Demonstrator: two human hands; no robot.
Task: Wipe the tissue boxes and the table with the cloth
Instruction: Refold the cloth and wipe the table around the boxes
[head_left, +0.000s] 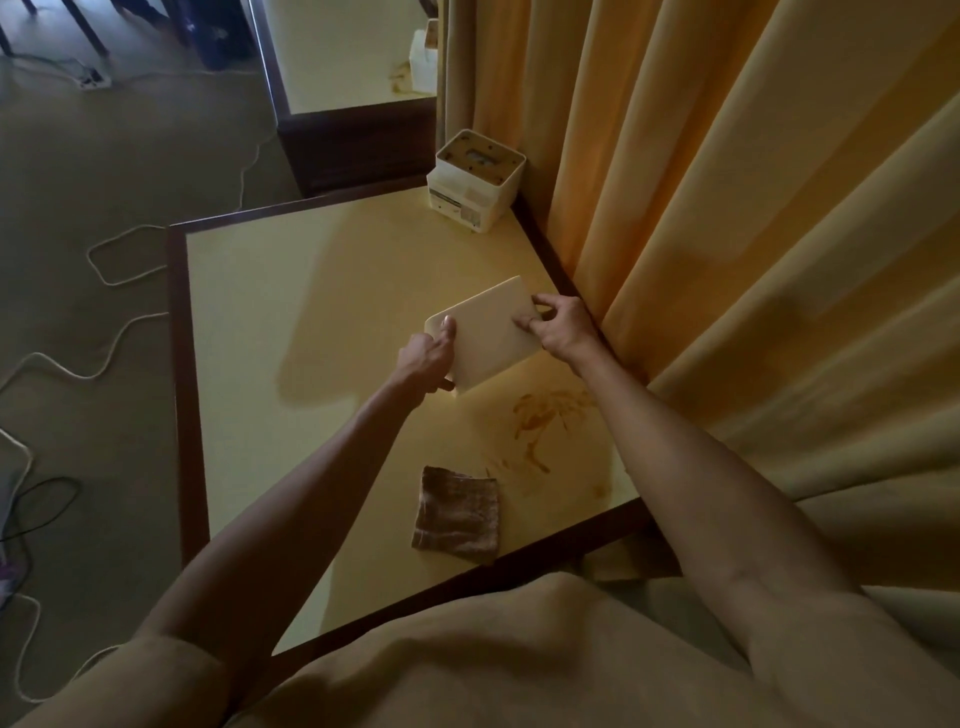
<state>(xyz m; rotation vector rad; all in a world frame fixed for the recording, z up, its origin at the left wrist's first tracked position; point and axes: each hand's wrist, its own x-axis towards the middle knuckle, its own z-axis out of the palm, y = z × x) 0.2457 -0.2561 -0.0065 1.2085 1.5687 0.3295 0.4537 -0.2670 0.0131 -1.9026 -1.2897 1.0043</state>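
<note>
A white tissue box (485, 335) is lifted and tilted over the middle of the yellow table (260, 332). My left hand (428, 358) grips its near left corner, thumb on top. My right hand (558, 325) pinches its right edge with curled fingers. A second white tissue box (475, 182) lies on its side at the table's far right corner, next to the curtain. The brown folded cloth (457, 514) lies flat near the front edge, untouched by either hand. Brown smears (545, 415) mark the tabletop between the cloth and the held box.
Yellow curtains (727, 234) hang along the table's right side. A second dark-framed table (358, 62) stands behind, with a white box (423, 57) and a stain on it. White and black cables (119, 260) trail across the carpet on the left.
</note>
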